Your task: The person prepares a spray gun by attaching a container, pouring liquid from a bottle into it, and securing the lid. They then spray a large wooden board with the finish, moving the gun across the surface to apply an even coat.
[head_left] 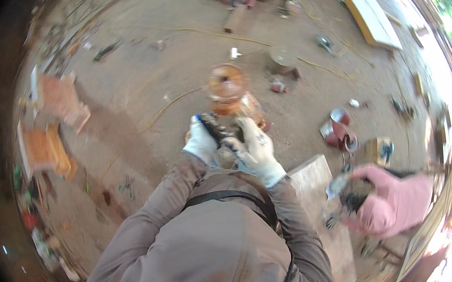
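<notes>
My left hand [202,139], in a white work glove, is wrapped round a dark, elongated hand tool [212,128] in front of my waist. My right hand [257,151], gloved the same way, has its fingers curled at the tool's right end; blur hides its exact kind. Just beyond both hands stands a glossy orange-brown wooden piece with a round top [228,83]. Its lower, rounded part [250,107] reaches behind my right fingers. Whether the tool touches the wood I cannot tell.
A person in pink [391,207] works at a pale slab [312,187] on my right. Two wooden pieces [58,100] [44,148] stand at left. A yellow cord [172,101] crosses the floor. Reddish abrasive rolls [340,134] and a round block [281,60] lie ahead.
</notes>
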